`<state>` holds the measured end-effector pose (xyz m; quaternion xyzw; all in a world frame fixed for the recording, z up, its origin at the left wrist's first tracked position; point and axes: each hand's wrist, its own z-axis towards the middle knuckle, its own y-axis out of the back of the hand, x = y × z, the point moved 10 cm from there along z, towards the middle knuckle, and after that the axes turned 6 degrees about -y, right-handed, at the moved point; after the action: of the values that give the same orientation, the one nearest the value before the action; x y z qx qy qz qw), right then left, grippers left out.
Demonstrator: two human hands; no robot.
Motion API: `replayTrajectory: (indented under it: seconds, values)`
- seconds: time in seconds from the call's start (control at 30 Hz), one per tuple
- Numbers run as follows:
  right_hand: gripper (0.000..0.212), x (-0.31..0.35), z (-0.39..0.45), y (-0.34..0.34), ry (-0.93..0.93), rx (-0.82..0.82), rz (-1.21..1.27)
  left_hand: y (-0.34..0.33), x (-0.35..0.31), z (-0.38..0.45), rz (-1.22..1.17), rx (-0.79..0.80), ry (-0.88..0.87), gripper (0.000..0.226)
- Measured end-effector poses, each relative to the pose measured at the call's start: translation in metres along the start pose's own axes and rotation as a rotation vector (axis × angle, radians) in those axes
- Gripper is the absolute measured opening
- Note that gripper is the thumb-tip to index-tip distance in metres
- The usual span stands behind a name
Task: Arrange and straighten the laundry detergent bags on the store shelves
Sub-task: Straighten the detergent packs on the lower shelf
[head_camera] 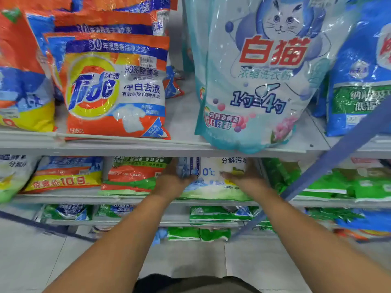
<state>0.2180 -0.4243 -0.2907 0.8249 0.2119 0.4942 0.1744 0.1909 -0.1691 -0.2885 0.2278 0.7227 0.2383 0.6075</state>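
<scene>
A white and green detergent bag (211,178) marked 0°C lies on the second shelf (63,198), under the top shelf's front edge. My left hand (172,179) grips its left side, thumb on the bag's face. My right hand (243,179) grips its right side the same way. The fingers of both hands are hidden behind the bag and the shelf edge. Above, on the top shelf (182,144), a pale blue cat-print bag (260,81) stands upright and overhangs the edge. An orange Tide bag (114,87) stands to its left.
An orange and green bag (131,176) and an orange and yellow bag (65,176) lie left of the held one. Green bags (330,182) fill the right of that shelf and the lower shelves. A blue upright post (338,153) slants across the right. The floor is grey tile.
</scene>
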Motion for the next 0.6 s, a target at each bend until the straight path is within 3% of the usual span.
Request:
replayTrajectory:
  seconds: [0.1, 0.23, 0.33, 0.43, 0.53, 0.6]
  values:
    - [0.107, -0.008, 0.009, -0.001, 0.023, -0.024, -0.133, -0.009, 0.003, -0.004, 0.055, 0.0, -0.006, 0.076]
    - [0.096, -0.009, 0.015, 0.005, 0.043, -0.048, -0.115, -0.018, -0.002, -0.013, 0.374, -0.036, -0.106, 0.078]
    - [0.084, -0.004, 0.017, 0.012, 0.066, -0.081, -0.159, -0.012, -0.005, -0.02, 0.442, -0.027, -0.175, 0.069]
    - [0.083, -0.003, 0.02, 0.013, 0.051, -0.113, -0.258, 0.024, -0.001, -0.028, 0.589, -0.145, -0.22, 0.05]
    - [0.071, 0.01, 0.006, 0.005, 0.027, -0.205, -0.452, 0.068, 0.026, -0.036, 0.624, -0.254, -0.106, 0.042]
    - [0.055, 0.036, -0.008, -0.012, 0.147, -0.306, -0.523, 0.089, 0.049, -0.04, 0.624, -0.253, 0.006, 0.051]
